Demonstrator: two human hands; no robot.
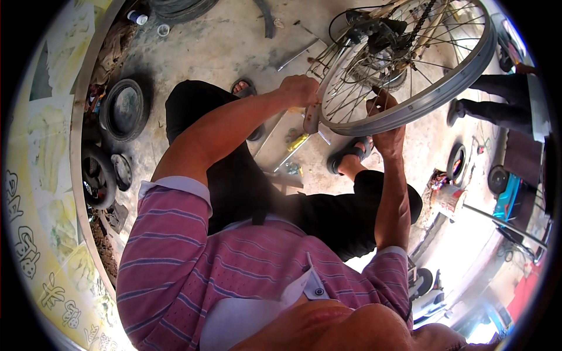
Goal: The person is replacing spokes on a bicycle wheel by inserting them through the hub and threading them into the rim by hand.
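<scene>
A bare bicycle wheel point(430, 104) with a silver rim, spokes, chain and rear gear parts stands tilted before me at the upper right. At the rim's left side, my left hand point(300, 91) is closed in a fist. A flat grey piece with a rounded end point(311, 119) shows just below that fist; whether the fingers hold it is unclear. My right hand point(386, 120) wraps round the lower rim, its fingers curled among the spokes. No tyre sits on the rim. On the floor below the hands lies a yellow-handled screwdriver point(297, 142).
Several tyres point(126, 110) lie along the left wall, another tyre point(181, 7) at the top. A metal rod point(294, 57) rests on the concrete floor. Another person's dark-trousered legs point(497, 102) are at the right, near a blue object point(507, 196) and a thin pole point(503, 224).
</scene>
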